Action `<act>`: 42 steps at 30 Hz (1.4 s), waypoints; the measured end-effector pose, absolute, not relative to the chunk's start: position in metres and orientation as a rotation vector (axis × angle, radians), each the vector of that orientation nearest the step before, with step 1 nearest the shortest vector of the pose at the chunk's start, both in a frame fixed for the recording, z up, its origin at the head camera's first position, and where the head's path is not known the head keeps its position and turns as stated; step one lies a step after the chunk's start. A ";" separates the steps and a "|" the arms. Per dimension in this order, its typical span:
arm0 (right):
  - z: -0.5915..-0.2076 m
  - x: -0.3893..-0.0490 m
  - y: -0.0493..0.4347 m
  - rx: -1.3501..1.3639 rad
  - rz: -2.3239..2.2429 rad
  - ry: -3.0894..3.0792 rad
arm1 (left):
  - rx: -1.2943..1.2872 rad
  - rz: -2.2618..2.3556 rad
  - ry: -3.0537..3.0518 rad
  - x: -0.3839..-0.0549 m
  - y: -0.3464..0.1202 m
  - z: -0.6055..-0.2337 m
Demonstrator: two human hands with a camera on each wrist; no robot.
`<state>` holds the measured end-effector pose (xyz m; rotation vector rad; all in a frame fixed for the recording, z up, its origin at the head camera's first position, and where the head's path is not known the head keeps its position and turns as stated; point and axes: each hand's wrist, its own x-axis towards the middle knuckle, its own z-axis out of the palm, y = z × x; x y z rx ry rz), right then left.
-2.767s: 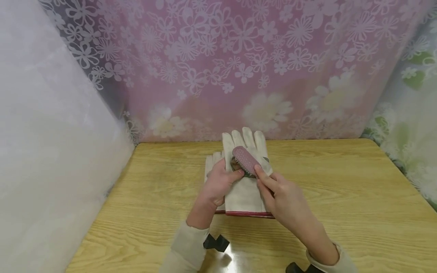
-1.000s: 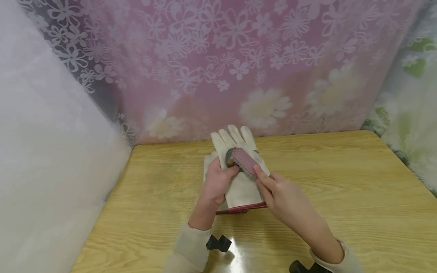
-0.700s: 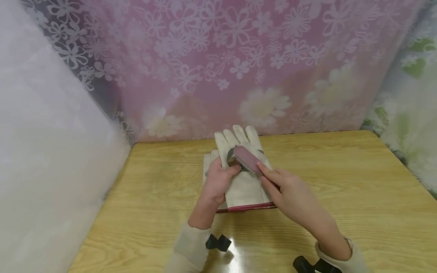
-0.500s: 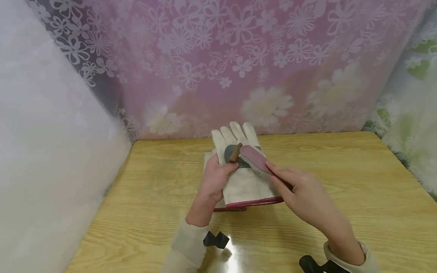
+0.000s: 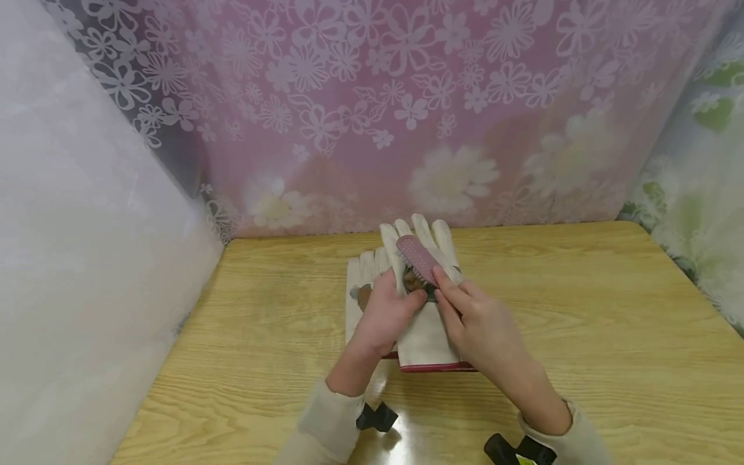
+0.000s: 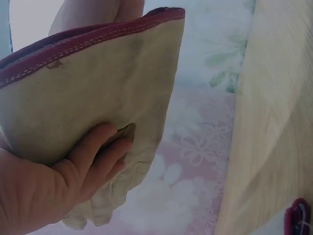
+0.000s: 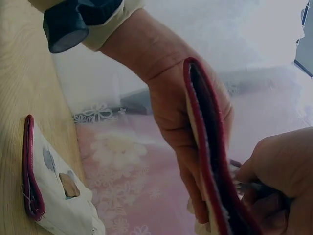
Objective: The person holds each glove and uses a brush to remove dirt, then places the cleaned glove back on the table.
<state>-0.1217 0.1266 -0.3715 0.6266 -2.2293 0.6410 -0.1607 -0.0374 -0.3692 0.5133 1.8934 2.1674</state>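
Note:
A cream work glove (image 5: 427,336) with a red-trimmed cuff is tilted up over the table, its fingers pointing away. My left hand (image 5: 389,310) grips it from the left, thumb on the near face and the other fingers (image 6: 100,142) curled behind it. My right hand (image 5: 482,323) holds a pink-backed brush (image 5: 418,255) with pale bristles, the index finger laid along its back. The bristles lie over the glove's dark patch with a brown picture (image 5: 414,281), partly hiding it. The brush handle is hidden in my palm.
A second cream glove (image 5: 353,316) lies on the wooden table (image 5: 261,361), left of and partly behind the held one; its patch (image 7: 69,186) shows in the right wrist view. A pink floral sheet (image 5: 349,129) hangs behind the table, a white sheet (image 5: 87,226) at the left.
Over the last half second the brush has moved left and up across the patch, covering more of it. The held glove and my left hand have shifted right, baring more of the second glove.

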 end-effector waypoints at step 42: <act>-0.375 -0.107 0.112 0.720 0.613 -2.335 | 0.319 2.360 1.810 -0.180 -0.072 -0.363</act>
